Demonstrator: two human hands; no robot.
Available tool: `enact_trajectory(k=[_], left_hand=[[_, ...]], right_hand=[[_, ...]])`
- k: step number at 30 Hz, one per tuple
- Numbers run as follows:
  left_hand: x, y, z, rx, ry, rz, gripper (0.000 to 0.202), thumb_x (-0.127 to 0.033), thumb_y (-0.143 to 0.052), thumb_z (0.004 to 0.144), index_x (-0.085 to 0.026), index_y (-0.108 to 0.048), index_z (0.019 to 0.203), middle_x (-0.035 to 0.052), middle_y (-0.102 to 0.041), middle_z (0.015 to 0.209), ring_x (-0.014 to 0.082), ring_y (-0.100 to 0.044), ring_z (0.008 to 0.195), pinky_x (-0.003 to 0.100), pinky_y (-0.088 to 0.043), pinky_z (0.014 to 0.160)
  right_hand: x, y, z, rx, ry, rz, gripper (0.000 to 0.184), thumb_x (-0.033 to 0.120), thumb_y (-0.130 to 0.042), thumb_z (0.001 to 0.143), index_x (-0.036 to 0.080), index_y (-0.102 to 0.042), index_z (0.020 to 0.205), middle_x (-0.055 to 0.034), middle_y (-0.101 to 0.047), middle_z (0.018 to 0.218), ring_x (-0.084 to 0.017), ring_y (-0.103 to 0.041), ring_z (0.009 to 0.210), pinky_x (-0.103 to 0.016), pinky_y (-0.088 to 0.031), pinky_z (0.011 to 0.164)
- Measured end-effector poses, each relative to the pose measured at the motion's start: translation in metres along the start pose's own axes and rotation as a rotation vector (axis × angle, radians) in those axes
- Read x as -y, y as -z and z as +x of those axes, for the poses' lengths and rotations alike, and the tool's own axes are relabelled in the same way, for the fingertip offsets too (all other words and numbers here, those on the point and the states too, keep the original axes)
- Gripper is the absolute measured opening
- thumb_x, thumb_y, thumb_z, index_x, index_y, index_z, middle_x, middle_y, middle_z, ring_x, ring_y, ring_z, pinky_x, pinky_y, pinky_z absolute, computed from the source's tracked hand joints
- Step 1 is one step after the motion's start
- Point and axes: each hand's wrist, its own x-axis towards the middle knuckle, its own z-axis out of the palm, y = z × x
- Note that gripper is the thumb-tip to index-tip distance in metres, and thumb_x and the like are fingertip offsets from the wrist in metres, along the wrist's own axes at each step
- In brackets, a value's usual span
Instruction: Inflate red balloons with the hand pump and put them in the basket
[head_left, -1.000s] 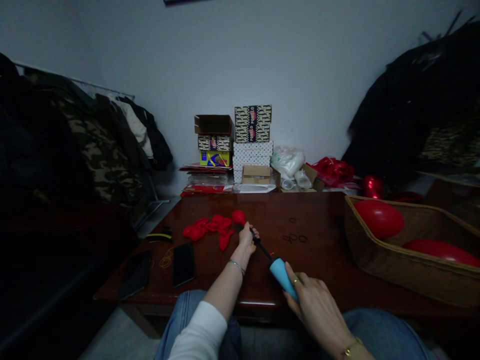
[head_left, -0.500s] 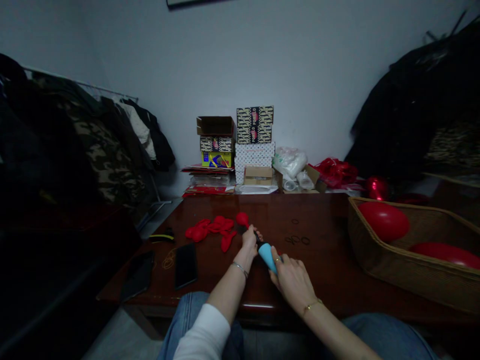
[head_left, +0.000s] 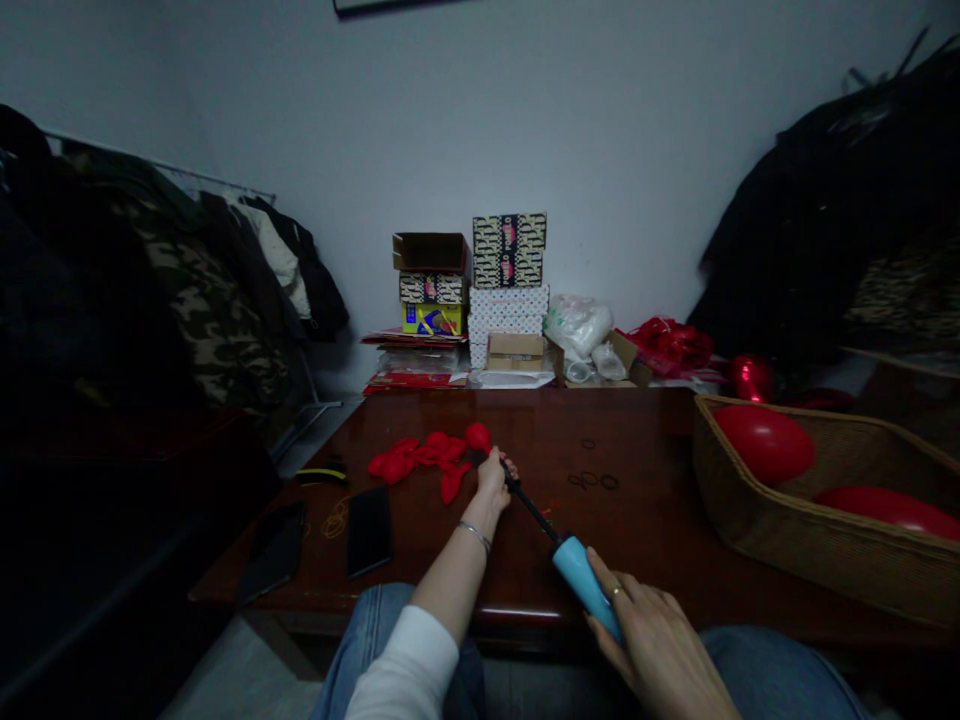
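A hand balloon pump (head_left: 585,585) with a light blue body and a black rod stretches across the middle of the table. My left hand (head_left: 495,478) is closed around its far black end, where a small, partly filled red balloon (head_left: 478,437) sticks out beyond the fingers. The balloon's neck and the nozzle are hidden in that hand. Wrapped round the blue body, nearer to me, is my right hand (head_left: 654,632). Several flat red balloons (head_left: 405,460) lie just left of the small balloon.
A wicker basket (head_left: 810,555) with red balloons stands at right. Thin black rings (head_left: 609,482) lie right of the pump. At left are a phone (head_left: 369,532), yellow rubber bands (head_left: 335,518) and a dark flat device (head_left: 274,552). Stacked boxes (head_left: 508,325) stand behind the table.
My right hand has drawn the blue pump body back toward me and to the right, baring a long stretch of black rod. My left hand stays nearly in place with the balloon.
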Motion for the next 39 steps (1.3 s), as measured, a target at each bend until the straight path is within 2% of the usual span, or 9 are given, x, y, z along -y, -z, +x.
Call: enact_trajectory(k=[4, 8, 13, 16, 20, 25, 32, 35, 39], left_hand=[[0.002, -0.002, -0.003, 0.01, 0.025, -0.013, 0.028, -0.034, -0.048, 0.086, -0.018, -0.039, 0.065, -0.0061, -0.037, 0.047, 0.0044, -0.034, 0.036, 0.015, -0.025, 0.038], [0.009, -0.003, -0.006, 0.021, 0.035, 0.002, 0.029, -0.037, -0.051, 0.084, -0.017, -0.04, 0.066, -0.0053, -0.04, 0.048, 0.0048, -0.036, 0.036, 0.015, -0.027, 0.038], [0.014, -0.004, -0.007, 0.027, 0.064, 0.025, 0.027, -0.03, -0.045, 0.087, -0.017, -0.04, 0.064, -0.0043, -0.04, 0.047, 0.0063, -0.038, 0.036, 0.017, -0.031, 0.039], [0.012, -0.003, -0.006, 0.026, 0.052, 0.039, 0.025, -0.028, -0.046, 0.087, -0.017, -0.04, 0.064, -0.0045, -0.041, 0.046, 0.0063, -0.039, 0.035, 0.017, -0.031, 0.039], [0.008, -0.001, -0.001, 0.006, 0.014, 0.044, 0.027, -0.032, -0.048, 0.085, -0.017, -0.04, 0.065, -0.0054, -0.039, 0.046, 0.0058, -0.036, 0.034, 0.017, -0.028, 0.037], [0.001, 0.002, 0.005, 0.003, -0.019, 0.025, 0.027, -0.032, -0.046, 0.087, -0.018, -0.039, 0.065, -0.006, -0.038, 0.045, 0.0052, -0.036, 0.034, 0.016, -0.025, 0.037], [-0.004, 0.001, 0.002, 0.008, -0.008, -0.003, 0.027, -0.032, -0.046, 0.088, -0.018, -0.039, 0.066, -0.0056, -0.039, 0.048, 0.005, -0.036, 0.035, 0.016, -0.027, 0.038], [-0.004, 0.0, -0.001, 0.045, 0.024, -0.057, 0.027, -0.032, -0.048, 0.087, -0.017, -0.039, 0.066, -0.0057, -0.038, 0.048, 0.0041, -0.036, 0.036, 0.014, -0.026, 0.038], [-0.001, -0.002, -0.005, 0.087, 0.035, -0.093, 0.025, -0.031, -0.05, 0.086, -0.017, -0.041, 0.068, -0.005, -0.039, 0.049, 0.0044, -0.036, 0.037, 0.014, -0.027, 0.038]], right_hand=[[0.009, 0.005, 0.016, 0.063, -0.043, -0.014, 0.051, 0.029, -0.045, 0.085, 0.021, -0.035, 0.134, -0.0069, -0.062, 0.092, -0.019, -0.058, 0.077, -0.033, -0.041, 0.074], [0.021, 0.011, 0.048, 0.146, -0.067, -0.065, 0.047, 0.027, -0.043, 0.085, 0.019, -0.04, 0.131, -0.0075, -0.061, 0.089, -0.018, -0.058, 0.076, -0.031, -0.038, 0.074], [0.036, 0.009, 0.088, 0.231, -0.102, -0.158, 0.048, 0.026, -0.046, 0.083, 0.016, -0.042, 0.13, -0.0096, -0.061, 0.091, -0.02, -0.059, 0.079, -0.033, -0.036, 0.073], [0.043, 0.006, 0.098, 0.231, -0.104, -0.163, 0.049, 0.027, -0.048, 0.083, 0.016, -0.041, 0.13, -0.01, -0.061, 0.092, -0.02, -0.058, 0.08, -0.033, -0.036, 0.072], [0.043, 0.005, 0.088, 0.206, -0.095, -0.142, 0.048, 0.027, -0.046, 0.084, 0.017, -0.04, 0.131, -0.01, -0.061, 0.092, -0.019, -0.058, 0.081, -0.033, -0.036, 0.073], [0.023, 0.006, 0.049, 0.124, -0.042, -0.085, 0.047, 0.028, -0.042, 0.086, 0.02, -0.038, 0.133, -0.0076, -0.061, 0.091, -0.019, -0.058, 0.08, -0.034, -0.038, 0.075], [-0.001, 0.005, 0.0, -0.019, 0.02, -0.019, 0.059, 0.031, -0.048, 0.083, 0.023, -0.027, 0.138, -0.0066, -0.062, 0.099, -0.02, -0.06, 0.081, -0.034, -0.043, 0.073], [0.002, 0.006, 0.001, -0.009, -0.003, -0.023, 0.056, 0.031, -0.048, 0.083, 0.023, -0.031, 0.136, -0.0066, -0.062, 0.099, -0.02, -0.059, 0.08, -0.034, -0.044, 0.073], [0.011, 0.01, 0.025, 0.09, -0.037, -0.02, 0.05, 0.029, -0.045, 0.085, 0.02, -0.038, 0.133, -0.0075, -0.062, 0.094, -0.019, -0.058, 0.078, -0.033, -0.042, 0.075]])
